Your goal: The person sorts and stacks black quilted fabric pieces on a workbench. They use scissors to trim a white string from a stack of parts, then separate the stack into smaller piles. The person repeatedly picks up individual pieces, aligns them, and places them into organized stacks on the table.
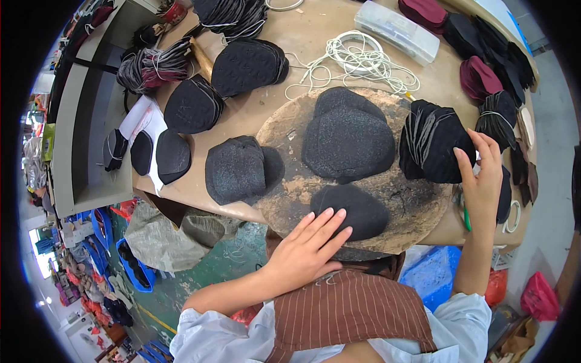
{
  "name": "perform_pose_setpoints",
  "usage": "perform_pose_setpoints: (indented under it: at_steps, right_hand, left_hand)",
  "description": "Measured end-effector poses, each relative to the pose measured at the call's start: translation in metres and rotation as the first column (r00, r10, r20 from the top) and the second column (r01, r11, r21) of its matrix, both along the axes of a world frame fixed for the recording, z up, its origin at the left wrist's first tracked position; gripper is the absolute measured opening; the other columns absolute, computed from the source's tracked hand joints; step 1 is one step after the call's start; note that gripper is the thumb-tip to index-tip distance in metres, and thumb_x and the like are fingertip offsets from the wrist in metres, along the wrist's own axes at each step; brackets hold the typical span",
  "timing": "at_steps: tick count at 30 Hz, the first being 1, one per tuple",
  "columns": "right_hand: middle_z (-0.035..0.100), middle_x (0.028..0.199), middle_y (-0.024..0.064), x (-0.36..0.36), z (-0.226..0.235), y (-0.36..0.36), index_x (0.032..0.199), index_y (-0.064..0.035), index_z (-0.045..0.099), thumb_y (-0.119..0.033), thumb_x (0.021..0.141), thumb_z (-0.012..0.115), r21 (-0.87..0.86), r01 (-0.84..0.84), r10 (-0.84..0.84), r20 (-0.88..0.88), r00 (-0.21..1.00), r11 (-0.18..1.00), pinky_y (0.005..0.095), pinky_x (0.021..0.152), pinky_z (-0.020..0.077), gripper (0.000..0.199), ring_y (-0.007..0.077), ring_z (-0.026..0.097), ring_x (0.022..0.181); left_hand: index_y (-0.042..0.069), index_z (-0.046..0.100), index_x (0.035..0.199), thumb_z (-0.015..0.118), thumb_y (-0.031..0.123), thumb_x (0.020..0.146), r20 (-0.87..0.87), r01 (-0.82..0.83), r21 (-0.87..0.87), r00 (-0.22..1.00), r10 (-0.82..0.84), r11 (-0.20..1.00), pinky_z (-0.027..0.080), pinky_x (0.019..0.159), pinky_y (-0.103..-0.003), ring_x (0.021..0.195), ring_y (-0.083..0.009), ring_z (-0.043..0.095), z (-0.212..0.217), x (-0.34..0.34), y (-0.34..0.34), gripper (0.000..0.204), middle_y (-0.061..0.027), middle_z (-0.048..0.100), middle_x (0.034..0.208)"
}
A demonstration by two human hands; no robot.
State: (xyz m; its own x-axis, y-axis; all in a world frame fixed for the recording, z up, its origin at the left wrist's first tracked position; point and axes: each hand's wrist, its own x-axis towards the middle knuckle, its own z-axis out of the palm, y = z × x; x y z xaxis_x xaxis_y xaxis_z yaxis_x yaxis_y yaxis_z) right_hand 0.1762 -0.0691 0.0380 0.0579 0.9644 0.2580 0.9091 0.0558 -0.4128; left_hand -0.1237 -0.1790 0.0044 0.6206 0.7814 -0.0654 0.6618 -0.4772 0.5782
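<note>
My left hand (308, 245) lies flat on a dark rounded fabric piece (357, 212), fingers stretched out, near the front of a worn round board (417, 224). At the board's right edge my right hand (481, 172) has its thumb and fingers at the right side of a bundle of black fabric pieces (434, 142); grey cords or strips run over the bundle. Behind my left hand, a stack of dark rounded pieces (348, 136) sits mid-board. Another dark stack (236, 169) overlaps the board's left side.
White cord (363, 63) lies coiled behind the board beside a clear plastic box (396, 33). Tied black bundles (251, 66) stand at the back left. Maroon and black stacks (478, 78) line the right edge. A grey shelf (91, 133) stands left.
</note>
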Motion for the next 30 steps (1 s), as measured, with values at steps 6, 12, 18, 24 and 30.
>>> perform_pose_setpoints:
  at_steps: [6,12,18,24,30]
  right_hand:
    - [0.060,0.100,0.0067,0.005,-0.006,0.004,0.106,0.0017,0.057,-0.002,0.081,0.067,-0.072,-0.009,-0.023,-0.426,0.904,0.997,0.0254,0.085,0.0447,0.027,0.0153,0.057,0.093]
    - [0.063,0.100,0.0043,0.034,-0.002,0.006,0.113,0.0035,0.057,-0.003,0.091,0.058,-0.148,-0.135,-0.028,-0.771,0.636,0.980,0.0210,0.083,0.0458,0.023,0.0078,0.059,0.090]
    - [0.062,0.102,0.0028,0.036,-0.006,0.011,0.114,0.0001,0.055,-0.008,0.096,0.053,-0.076,-0.132,0.012,-0.824,0.567,0.988,0.0206,0.083,0.0466,0.020,0.0064,0.058,0.093]
    - [0.062,0.108,0.0080,0.051,-0.007,0.006,0.118,0.0016,0.052,-0.006,0.094,0.054,-0.172,-0.196,-0.109,-0.948,0.298,0.965,0.0259,0.089,0.0491,0.025,0.0119,0.060,0.100]
    - [0.057,0.120,0.0110,0.009,-0.002,0.013,0.127,0.0054,0.049,0.002,0.082,0.063,-0.099,-0.138,0.029,-0.698,0.715,0.986,0.0264,0.095,0.0426,0.047,0.0161,0.056,0.108]
  left_hand:
    - [0.015,0.057,0.126,0.056,0.011,0.079,-0.064,0.148,0.173,0.988,-0.139,0.974,0.035,0.104,-0.040,0.123,-0.0213,0.045,-0.011,-0.038,-0.007,0.047,-0.0035,0.049,0.137]
    - [0.010,0.060,0.117,0.083,0.022,0.064,0.287,-0.168,0.031,0.946,0.153,0.985,0.045,0.087,-0.040,0.108,-0.0294,0.053,-0.008,-0.032,0.004,0.059,-0.0105,0.056,0.120]
    - [0.011,0.060,0.115,0.073,0.021,0.075,0.153,-0.316,0.116,0.942,0.297,0.942,0.039,0.092,-0.042,0.110,-0.0312,0.048,-0.013,0.006,0.011,0.043,-0.0107,0.051,0.121]
    - [0.011,0.062,0.111,0.072,0.020,0.076,0.110,-0.217,0.118,0.973,0.204,0.969,0.039,0.090,-0.044,0.108,-0.0303,0.049,-0.009,-0.016,-0.010,0.038,-0.0103,0.052,0.121]
    - [0.007,0.064,0.106,0.072,0.009,0.074,0.273,-0.271,0.184,0.938,0.216,0.945,0.044,0.089,-0.042,0.104,-0.0291,0.057,-0.004,-0.018,0.031,0.033,-0.0099,0.058,0.115]
